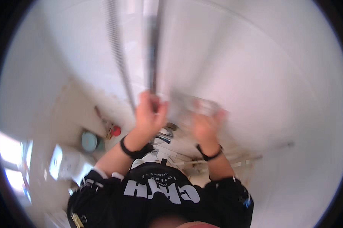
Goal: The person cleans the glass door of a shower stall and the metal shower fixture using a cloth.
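Note:
My left hand (151, 113) is closed around the lower end of a long shiny metal bar (153, 57), which runs upright along the white wall. Left of the bar hangs a ribbed shower hose (116, 41). My right hand (206, 125) is raised close to the wall, its fingers bent and smeared by motion. A pale, whitish thing (206, 105) shows at those fingertips, too blurred to name. A greyish blurred patch lies between my two hands; I cannot tell what it is. Dark bands circle both wrists.
White curved-looking walls (262, 76) rise ahead and to the right. Down on the left stand a pale green bucket (89, 141), a red round thing (115, 130) and a white basin (65, 163). A tap-like metal fitting (164, 136) shows below my hands, above a tiled floor (170, 154).

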Motion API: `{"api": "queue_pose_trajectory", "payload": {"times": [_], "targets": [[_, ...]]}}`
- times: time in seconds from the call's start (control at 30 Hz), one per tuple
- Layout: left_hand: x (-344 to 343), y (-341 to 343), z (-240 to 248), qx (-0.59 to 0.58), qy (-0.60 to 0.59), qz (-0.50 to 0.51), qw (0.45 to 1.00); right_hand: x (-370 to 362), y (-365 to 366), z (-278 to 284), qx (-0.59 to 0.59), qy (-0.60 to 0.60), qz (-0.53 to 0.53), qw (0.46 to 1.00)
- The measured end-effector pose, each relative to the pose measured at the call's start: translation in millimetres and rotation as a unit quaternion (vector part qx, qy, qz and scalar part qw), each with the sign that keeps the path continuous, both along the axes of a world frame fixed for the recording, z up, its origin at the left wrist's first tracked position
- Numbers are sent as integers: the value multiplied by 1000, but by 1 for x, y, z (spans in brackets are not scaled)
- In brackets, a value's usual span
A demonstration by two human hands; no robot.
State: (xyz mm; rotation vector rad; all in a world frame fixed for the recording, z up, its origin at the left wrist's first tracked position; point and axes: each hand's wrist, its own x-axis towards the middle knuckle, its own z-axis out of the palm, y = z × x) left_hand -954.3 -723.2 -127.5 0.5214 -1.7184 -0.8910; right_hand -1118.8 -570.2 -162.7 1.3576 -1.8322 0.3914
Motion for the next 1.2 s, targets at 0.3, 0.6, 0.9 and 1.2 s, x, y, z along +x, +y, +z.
{"api": "queue_pose_trajectory", "payload": {"times": [0.3,0.6,0.9,1.2], "targets": [[-9,1,9,-52,-45,-156,985,-46,37,133,-308,79,-86,944],[152,16,-15,-82,-115,-194,971,55,-27,124,-319,-121,82,936],[391,79,20,124,-13,-73,990,289,-44,94,-123,-728,316,596],[630,206,-17,307,219,87,922,619,-9,34,412,-761,502,11]]}}
